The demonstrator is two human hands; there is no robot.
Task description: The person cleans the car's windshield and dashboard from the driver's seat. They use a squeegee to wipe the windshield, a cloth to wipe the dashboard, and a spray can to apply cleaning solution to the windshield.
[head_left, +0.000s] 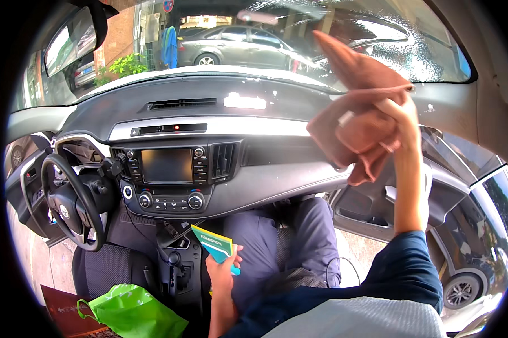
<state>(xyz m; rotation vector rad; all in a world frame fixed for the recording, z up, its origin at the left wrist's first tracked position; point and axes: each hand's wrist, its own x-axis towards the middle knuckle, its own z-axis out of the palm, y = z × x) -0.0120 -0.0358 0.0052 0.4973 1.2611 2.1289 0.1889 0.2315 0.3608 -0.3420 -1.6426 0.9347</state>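
Observation:
My left hand (223, 270) grips a teal and green squeeze tube (214, 241) above my left thigh. The tube's flat, yellow-edged end points up and its rounded teal end points down; it bears writing. On the right, my raised right hand (400, 116) is closed on a brown cloth (359, 110), which hangs folded and is slightly blurred. The cloth lies in front of the windshield (275, 55) in my view; whether it touches the glass I cannot tell. Wet streaks and droplets show on the glass at the upper right.
A dashboard (279, 177) with a center screen (167, 165) spans the front. The steering wheel (47, 203), gear lever (174, 258) and a phone holder (111, 166) are at left. A green bag (137, 312) sits at lower left. The passenger door (364, 203) stands open.

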